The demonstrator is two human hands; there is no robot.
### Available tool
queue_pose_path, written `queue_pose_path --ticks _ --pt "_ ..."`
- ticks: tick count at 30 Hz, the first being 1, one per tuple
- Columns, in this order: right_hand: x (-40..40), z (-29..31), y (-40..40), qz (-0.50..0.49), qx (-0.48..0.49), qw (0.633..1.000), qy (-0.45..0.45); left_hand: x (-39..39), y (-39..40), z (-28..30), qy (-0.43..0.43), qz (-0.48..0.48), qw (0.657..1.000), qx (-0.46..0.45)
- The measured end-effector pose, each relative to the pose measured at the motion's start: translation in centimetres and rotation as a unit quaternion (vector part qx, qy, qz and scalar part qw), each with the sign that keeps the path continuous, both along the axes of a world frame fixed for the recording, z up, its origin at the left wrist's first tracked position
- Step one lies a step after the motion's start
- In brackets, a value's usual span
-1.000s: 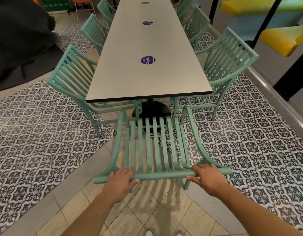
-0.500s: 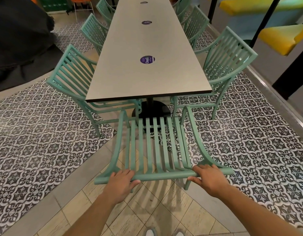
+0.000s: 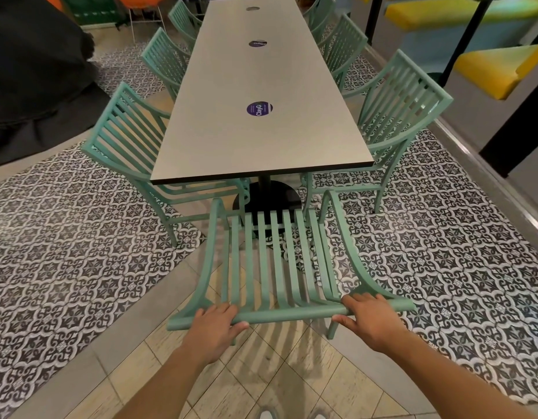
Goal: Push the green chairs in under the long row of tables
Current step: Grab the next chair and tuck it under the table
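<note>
Head view: my left hand and right hand both curl their fingers over the top rail of the end chair, gripping it. It faces the table, its seat just short of the near edge.

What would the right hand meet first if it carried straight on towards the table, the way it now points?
Likely nothing new: the right hand already grips the top rail of the end chair. Beyond it lie the chair's slats, then probably the table's black base, though depth is hard to judge.
</note>
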State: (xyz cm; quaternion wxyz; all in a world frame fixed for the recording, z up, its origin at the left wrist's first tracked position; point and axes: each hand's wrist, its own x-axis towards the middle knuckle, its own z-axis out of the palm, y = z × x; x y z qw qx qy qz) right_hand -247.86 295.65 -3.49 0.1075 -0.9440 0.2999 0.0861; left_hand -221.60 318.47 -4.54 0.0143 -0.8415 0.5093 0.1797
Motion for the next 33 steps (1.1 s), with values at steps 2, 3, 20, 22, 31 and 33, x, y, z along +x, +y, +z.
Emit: queue_pose_path --ticks 2,3,20,22,31,33 --pt "0.0 0.01 -0.01 -0.001 0.002 1.0 0.003 0.09 0.02 0.01 0.003 0.001 1.0 0.0" --pt "-0.03 -0.02 -0.02 -0.002 0.003 1.0 0.003 0.15 0.0 0.02 0.003 0.001 1.0 0.001" --pt "-0.25 -0.32 0.07 -0.01 -0.001 1.0 0.005 0.01 0.0 0.46 0.02 -0.003 1.0 0.011" --pt "-0.17 -0.35 0.08 -0.011 -0.003 1.0 0.011 0.22 -0.04 0.48 0.024 0.0 1.0 0.015" --pt "-0.09 -0.27 0.51 -0.009 -0.004 1.0 0.023 0.44 0.25 0.48 0.017 -0.008 1.0 0.016" --pt "-0.14 -0.29 0.69 -0.011 -0.004 1.0 0.024 0.47 0.52 0.53 0.016 -0.01 1.0 0.017"
